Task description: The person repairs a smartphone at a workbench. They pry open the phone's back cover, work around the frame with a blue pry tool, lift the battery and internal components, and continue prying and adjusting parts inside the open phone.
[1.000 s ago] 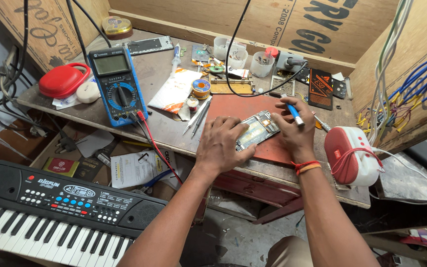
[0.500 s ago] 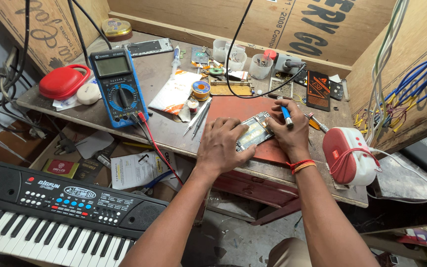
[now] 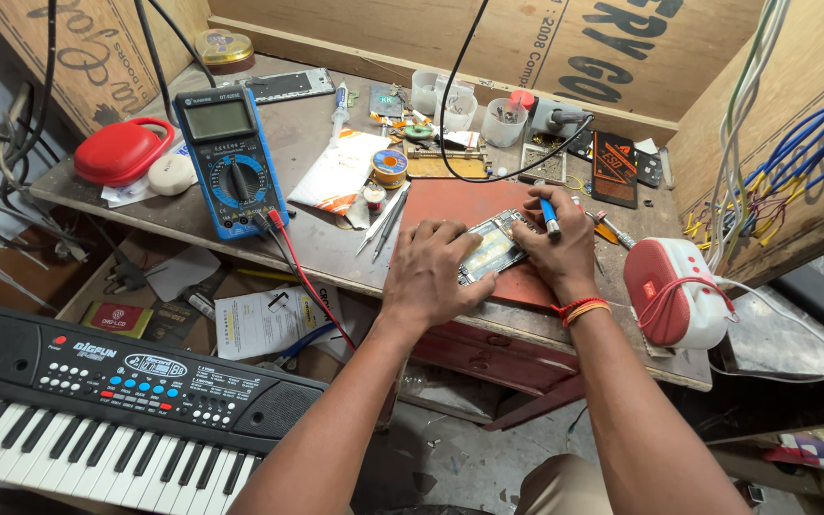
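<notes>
On the red mat [image 3: 450, 205] near the front edge of the workbench [image 3: 326, 243] lies an opened phone [image 3: 491, 250], its insides facing up, between both hands. Left hand [image 3: 428, 274] rests palm down over the phone's near left end, fingers curled and pressing on its edge. Right hand [image 3: 557, 250] grips the phone's far right end with thumb and fingers, while a blue-handled screwdriver [image 3: 547, 216] sticks up between its fingers; a red and orange thread band circles that wrist.

Just left of the mat lie tweezers [image 3: 383, 219] and a small roll of solder wire [image 3: 389, 167]. Farther left stands a blue multimeter [image 3: 231, 162], its red and black leads trailing off the bench front, and beyond it a red case [image 3: 121, 151]. To the right sits a red and white speaker [image 3: 674, 291]. Small plastic cups [image 3: 455, 100] line the back. Below the bench, at the lower left, is a black toy keyboard [image 3: 97, 401].
</notes>
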Demonstrator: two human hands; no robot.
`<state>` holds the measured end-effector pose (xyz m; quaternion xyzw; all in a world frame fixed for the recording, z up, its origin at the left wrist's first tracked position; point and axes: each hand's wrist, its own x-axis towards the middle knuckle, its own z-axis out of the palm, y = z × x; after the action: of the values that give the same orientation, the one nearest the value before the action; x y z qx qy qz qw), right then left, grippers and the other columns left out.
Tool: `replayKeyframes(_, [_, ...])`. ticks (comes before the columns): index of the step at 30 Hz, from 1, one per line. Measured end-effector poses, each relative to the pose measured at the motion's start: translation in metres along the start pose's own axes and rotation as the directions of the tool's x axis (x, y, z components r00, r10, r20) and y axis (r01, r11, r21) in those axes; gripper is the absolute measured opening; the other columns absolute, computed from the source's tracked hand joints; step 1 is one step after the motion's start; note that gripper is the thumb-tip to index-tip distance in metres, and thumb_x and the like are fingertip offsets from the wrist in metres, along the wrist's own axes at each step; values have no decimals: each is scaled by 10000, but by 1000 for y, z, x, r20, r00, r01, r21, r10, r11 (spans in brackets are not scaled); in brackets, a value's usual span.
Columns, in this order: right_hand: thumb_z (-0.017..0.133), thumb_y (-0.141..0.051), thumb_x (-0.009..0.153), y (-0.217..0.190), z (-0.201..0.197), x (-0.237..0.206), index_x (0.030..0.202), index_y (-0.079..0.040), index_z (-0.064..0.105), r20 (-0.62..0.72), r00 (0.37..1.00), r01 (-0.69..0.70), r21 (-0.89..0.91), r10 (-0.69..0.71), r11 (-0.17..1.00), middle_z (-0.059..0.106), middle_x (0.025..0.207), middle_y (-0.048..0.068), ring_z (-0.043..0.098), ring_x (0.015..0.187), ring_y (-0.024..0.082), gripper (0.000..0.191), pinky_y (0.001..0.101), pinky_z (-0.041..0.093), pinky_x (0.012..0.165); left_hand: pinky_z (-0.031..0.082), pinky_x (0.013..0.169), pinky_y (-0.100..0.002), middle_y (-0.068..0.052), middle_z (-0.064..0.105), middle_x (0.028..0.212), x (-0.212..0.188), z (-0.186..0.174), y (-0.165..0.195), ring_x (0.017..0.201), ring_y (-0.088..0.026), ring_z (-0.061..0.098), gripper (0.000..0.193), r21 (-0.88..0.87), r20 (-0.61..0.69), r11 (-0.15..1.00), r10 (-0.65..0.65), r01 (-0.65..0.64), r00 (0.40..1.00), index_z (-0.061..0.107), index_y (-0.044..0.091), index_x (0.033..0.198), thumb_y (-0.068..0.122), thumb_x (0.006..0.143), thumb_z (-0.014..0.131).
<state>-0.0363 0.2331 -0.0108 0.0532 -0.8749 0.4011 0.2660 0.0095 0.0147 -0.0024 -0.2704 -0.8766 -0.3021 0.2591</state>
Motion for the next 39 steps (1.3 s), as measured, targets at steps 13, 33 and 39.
replayKeyframes(13, [923,-220,693,-2,-3,0,1160,-37,668,-36,999,5,11,-4,1000,752,1020,96,741,904,171,563,306,606,789,400,1040,-448,-77,693,1148,0,-6,3,1142,-273,601,476,1,21,1000,-2,2,1000,761,104,1102,436,762,769])
replayKeyframes(33, [816,-183,851,-11,-13,2,1188,-57,686,-46,999,-7,153,14,988,759,1014,41,700,833,89,382,248,596,727,398,1048,-451,-93,683,1166,4,-9,6,1146,-282,593,495,14,55,1000,-14,13,998,752,96,1119,448,772,762])
replayKeyframes(39, [655,-218,1054,2,-11,-1,1162,-33,711,-192,980,37,399,44,916,748,856,34,656,713,76,221,215,527,623,393,1055,-455,-91,679,1167,5,-10,6,1164,-283,583,502,31,76,999,-33,31,997,751,101,1124,450,763,760])
